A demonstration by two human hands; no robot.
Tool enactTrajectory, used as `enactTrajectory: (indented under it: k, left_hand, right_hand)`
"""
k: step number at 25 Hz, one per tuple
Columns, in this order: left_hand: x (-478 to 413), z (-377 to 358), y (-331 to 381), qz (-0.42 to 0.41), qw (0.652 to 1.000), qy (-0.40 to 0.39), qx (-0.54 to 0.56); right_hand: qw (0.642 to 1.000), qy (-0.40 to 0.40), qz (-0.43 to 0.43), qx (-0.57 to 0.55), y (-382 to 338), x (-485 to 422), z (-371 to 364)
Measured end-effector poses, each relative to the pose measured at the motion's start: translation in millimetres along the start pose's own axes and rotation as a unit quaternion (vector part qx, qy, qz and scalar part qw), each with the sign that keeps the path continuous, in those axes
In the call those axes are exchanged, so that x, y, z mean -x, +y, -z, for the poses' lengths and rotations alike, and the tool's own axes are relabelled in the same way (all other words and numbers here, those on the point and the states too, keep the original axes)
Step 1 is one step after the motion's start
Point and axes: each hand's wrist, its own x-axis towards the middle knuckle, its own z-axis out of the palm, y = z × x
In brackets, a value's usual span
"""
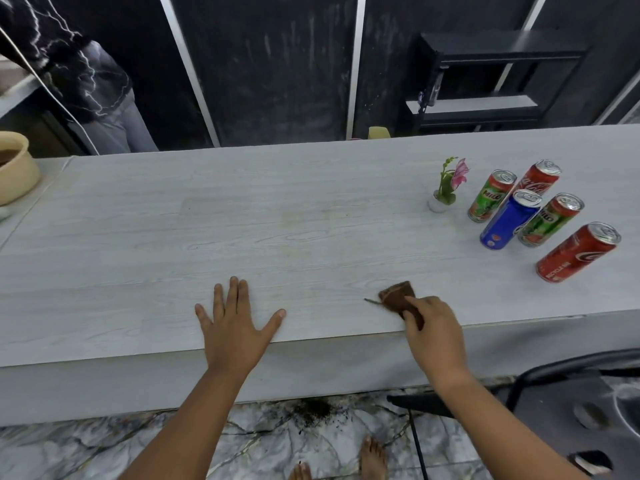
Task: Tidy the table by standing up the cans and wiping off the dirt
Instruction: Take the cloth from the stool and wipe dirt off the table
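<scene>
Several drink cans stand upright at the right end of the pale wood-grain table (277, 216): two green Milo cans (491, 195) (550, 220), a blue can (509, 225), a red cola can (538, 178) at the back and another red can (578, 252) nearest me. My right hand (433, 334) grips a folded brown cloth (398, 296) that rests on the table near the front edge. My left hand (235, 320) lies flat on the tabletop, fingers spread, holding nothing. Faint brownish smears show on the table's middle.
A small white pot with a pink flower (446, 188) stands left of the cans. A beige bowl (14, 168) sits at the far left. Dark dirt (311, 408) lies on the marble floor below the table edge. A black chair (554, 393) is at my right; a person (86, 81) stands behind the table.
</scene>
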Motion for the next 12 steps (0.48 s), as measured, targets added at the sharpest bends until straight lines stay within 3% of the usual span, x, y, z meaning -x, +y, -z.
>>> enactTrajectory:
  k: [7, 10, 12]
  left_hand:
    - [2.0, 10.2, 18.0, 0.019, 0.998, -0.012, 0.064]
    - [-1.8, 15.3, 56.4, -0.05, 0.991, -0.011, 0.125]
    - [-4.7, 16.9, 87.3, -0.099, 0.978, -0.078, 0.167]
  right_hand:
    - [0.974, -0.153, 0.116, -0.117, -46.1, -3.3, -24.0]
    - [0.985, -0.047, -0.005, -0.166, -30.2, 11.9, -12.5]
    - [0.985, -0.051, -0.094, -0.132, -25.1, 24.6, -9.8]
